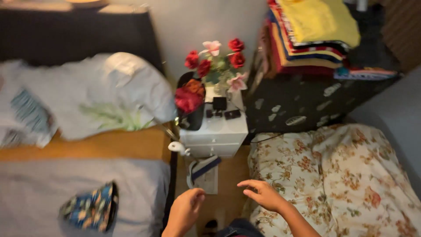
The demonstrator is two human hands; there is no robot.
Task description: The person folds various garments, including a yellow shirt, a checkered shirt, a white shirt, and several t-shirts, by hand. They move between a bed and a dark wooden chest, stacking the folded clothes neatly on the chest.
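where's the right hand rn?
In the head view, the right hand is low and centre-right, open, at the left edge of the floral bedspread, just right of the left hand and below the white nightstand.

2 hands in view: left hand (186,210), right hand (262,194), both empty w/ fingers loose. 2 beds: grey bed (39,193), floral bed (351,180). 1 white nightstand (217,134), 2 drawers. 1 flower bunch (217,59): approx 4 red, 2 pink. 3 small dark items on the nightstand top (221,109). 1 pillow (109,94). 1 stack of folded clothes (313,35), layers too blurry to count. 1 patterned pouch (92,208).
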